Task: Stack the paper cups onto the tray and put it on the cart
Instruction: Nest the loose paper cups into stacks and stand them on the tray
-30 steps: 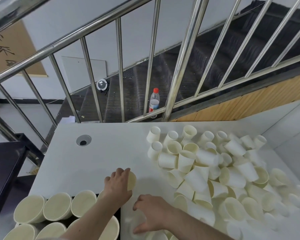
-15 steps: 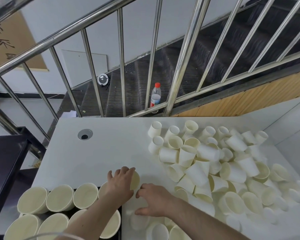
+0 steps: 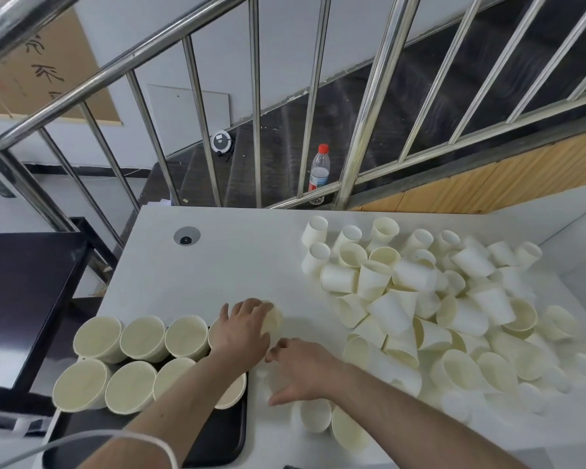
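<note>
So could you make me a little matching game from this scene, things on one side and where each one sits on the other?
Things:
1. plastic bottle
2. loose cups
3. upright cups
4. round hole

Places:
A. on the black tray
B. heaped on the table's right side
C. behind the railing, on the stairs
D. in the tabletop, far left

Pairs: 1-C, 2-B, 3-A, 4-D

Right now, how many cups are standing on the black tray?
8 cups on the tray: four in the back row, four in the front row. The left hand and its arm partly cover the rightmost ones, so more may be hidden.
</note>
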A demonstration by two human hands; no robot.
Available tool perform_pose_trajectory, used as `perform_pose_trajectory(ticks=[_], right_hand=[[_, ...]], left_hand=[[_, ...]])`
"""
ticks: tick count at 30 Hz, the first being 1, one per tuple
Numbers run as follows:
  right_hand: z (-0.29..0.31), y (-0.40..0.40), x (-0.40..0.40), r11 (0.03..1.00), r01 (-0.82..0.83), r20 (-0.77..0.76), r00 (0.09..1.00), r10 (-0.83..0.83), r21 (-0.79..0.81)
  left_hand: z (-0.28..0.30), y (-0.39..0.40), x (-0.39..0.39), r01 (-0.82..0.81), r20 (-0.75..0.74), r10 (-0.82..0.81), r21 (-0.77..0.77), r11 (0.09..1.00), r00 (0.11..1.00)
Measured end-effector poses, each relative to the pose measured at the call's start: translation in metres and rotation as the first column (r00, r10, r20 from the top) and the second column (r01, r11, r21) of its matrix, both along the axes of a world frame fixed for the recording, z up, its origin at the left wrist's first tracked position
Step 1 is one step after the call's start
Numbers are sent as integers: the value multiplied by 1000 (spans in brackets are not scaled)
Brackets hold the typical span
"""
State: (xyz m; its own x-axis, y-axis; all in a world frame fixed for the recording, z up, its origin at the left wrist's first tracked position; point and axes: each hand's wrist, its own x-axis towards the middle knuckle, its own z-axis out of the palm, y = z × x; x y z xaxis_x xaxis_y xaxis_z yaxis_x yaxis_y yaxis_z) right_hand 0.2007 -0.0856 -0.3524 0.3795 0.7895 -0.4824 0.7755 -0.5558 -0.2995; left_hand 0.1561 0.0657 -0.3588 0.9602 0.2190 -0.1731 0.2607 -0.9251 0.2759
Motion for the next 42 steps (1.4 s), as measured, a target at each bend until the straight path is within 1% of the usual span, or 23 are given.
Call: perform_pose_trajectory(ticks=[2, 4, 8, 10, 12, 15, 16, 18, 20, 22, 23, 24, 25, 26, 27, 29, 30, 31, 34, 37, 38, 42], right_hand=[[-1, 2, -4, 999, -22, 18, 1000, 23, -42], [-1, 3, -7, 998, -12, 12, 1000, 12, -57], [0, 2, -4, 999, 50, -18, 999, -50, -15], [3, 0, 1, 986, 157, -53, 987, -154, 56], [8, -4, 10, 937, 318, -129, 945, -300, 148], [14, -10, 25, 788, 565, -296, 817, -494, 244], [14, -12, 29, 724, 640, -357, 759, -544, 256], [13, -16, 36, 575, 779, -489, 614, -619, 250], [13, -18, 40, 443, 875, -626, 459, -630, 196], [15, -18, 41, 345, 932, -737, 312, -600, 113], [15, -17, 41, 311, 947, -774, 253, -580, 76], [14, -18, 43, 287, 957, -794, 212, -570, 49], [13, -18, 43, 274, 961, -799, 189, -571, 31], [10, -19, 43, 270, 962, -780, 200, -592, 41], [6, -20, 44, 291, 952, -728, 263, -633, 91], [1, -22, 44, 379, 893, -544, 448, -709, 242], [2, -22, 43, 411, 860, -477, 511, -715, 304], [4, -21, 42, 430, 835, -455, 548, -701, 342], [11, -15, 36, 508, 779, -455, 627, -632, 367], [9, -15, 36, 641, 701, -381, 711, -591, 312], [8, -15, 38, 663, 687, -358, 724, -590, 297], [4, -20, 47, 640, 720, -270, 694, -667, 269]], left_hand=[[-2, 2, -7, -4, 51, 5, -16, 1000, 999], [-5, 4, -14, -18, 106, 23, -47, 999, 994], [-9, 8, -23, -15, 167, 33, -106, 994, 985], [-7, 8, -25, -6, 141, 25, -136, 991, 990], [-3, 6, -26, 19, 92, -7, -140, 990, 996], [4, 2, -26, 55, 21, -53, -150, 987, 998], [4, 1, -26, 60, 12, -59, -173, 983, 998], [2, -1, -24, 65, 5, -65, -218, 974, 998], [0, -2, -22, 68, 2, -69, -247, 967, 998], [0, -5, -19, 72, 28, -67, -270, 960, 997], [2, -7, -18, 69, 56, -55, -287, 956, 997], [2, -8, -16, 64, 90, -38, -305, 950, 995], [3, -9, -16, 53, 122, -13, -329, 943, 992], [4, -10, -15, 34, 144, 18, -354, 935, 989], [5, -10, -14, 15, 156, 46, -369, 929, 987], [6, -9, -10, 7, 150, 50, -355, 935, 987], [6, -10, -8, 23, 147, 26, -323, 946, 989], [5, -10, -5, 43, 136, -4, -287, 957, 991], [3, -15, 0, 104, 105, -82, -216, 971, 991], [0, -20, 4, 138, 105, -118, -212, 967, 987], [-1, -20, 5, 147, 90, -132, -203, 968, 987], [-5, -17, 13, 162, 50, -156, -142, 977, 986]])
